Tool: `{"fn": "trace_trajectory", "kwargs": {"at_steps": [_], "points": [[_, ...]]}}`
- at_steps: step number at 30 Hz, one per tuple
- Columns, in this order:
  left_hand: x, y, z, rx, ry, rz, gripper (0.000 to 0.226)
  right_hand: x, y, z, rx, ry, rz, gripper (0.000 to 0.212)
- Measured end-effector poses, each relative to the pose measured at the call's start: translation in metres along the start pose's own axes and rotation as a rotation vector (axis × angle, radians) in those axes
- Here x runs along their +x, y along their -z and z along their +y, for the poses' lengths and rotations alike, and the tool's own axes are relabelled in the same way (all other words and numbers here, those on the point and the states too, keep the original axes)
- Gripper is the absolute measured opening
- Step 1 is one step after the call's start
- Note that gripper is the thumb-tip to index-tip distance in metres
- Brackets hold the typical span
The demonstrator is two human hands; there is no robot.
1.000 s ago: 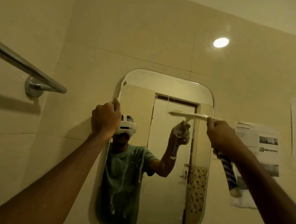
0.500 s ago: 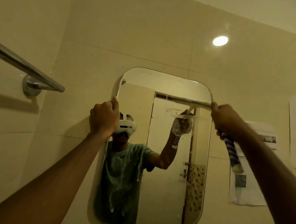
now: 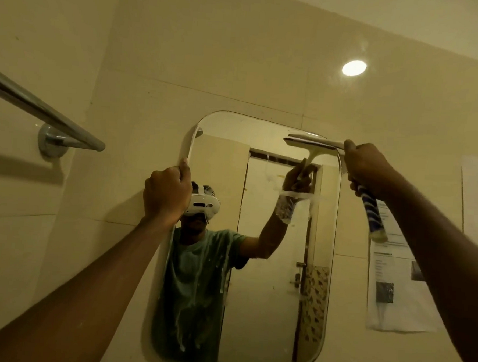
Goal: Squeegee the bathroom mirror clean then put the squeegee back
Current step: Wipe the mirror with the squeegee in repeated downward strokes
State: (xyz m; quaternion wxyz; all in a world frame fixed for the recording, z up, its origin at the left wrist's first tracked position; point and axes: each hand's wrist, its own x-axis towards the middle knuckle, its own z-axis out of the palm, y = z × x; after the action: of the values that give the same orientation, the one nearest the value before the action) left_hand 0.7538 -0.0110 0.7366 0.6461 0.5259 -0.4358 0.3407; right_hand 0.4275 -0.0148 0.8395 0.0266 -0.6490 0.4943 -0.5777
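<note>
A rounded rectangular mirror [image 3: 264, 294] hangs on the tiled wall, with soapy streaks running down its left part and a foam line near the upper right. My right hand [image 3: 368, 167] grips the blue-and-white handle of a squeegee [image 3: 313, 142]; its white blade lies flat against the glass at the mirror's top right corner. My left hand [image 3: 166, 194] clasps the mirror's left edge, thumb up along the rim. The handle's lower end sticks out below my right fist.
A chrome towel rail [image 3: 44, 114] juts from the wall at the upper left, at head height. Printed paper sheets [image 3: 393, 291] are stuck to the wall right of the mirror. A round ceiling light [image 3: 354, 67] glares off the tiles above.
My right hand has raised the squeegee from the mirror's upper middle to its top right corner. My left hand has stayed on the left edge.
</note>
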Motion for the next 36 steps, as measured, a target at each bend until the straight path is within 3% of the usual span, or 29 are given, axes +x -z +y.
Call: {"fn": "trace_trajectory", "kwargs": {"at_steps": [9,18,21,27,36], "points": [[-0.004,-0.001,0.002,0.000,0.028,0.019,0.057,-0.095,-0.035,0.074,-0.042,-0.039,-0.173,0.049],[-0.004,-0.001,-0.001,0.009,0.027,-0.002,0.058,-0.015,-0.007,0.014,0.000,0.029,0.008,0.042],[-0.006,-0.003,-0.002,0.021,0.023,0.009,0.058,-0.046,-0.026,0.042,-0.061,0.100,-0.053,0.035],[-0.007,0.003,0.001,0.007,0.000,0.009,0.061,-0.127,-0.058,0.100,0.019,-0.028,-0.124,0.044],[-0.007,0.004,0.001,-0.001,-0.014,-0.004,0.059,-0.023,-0.011,0.029,0.016,0.037,0.027,0.047]]}}
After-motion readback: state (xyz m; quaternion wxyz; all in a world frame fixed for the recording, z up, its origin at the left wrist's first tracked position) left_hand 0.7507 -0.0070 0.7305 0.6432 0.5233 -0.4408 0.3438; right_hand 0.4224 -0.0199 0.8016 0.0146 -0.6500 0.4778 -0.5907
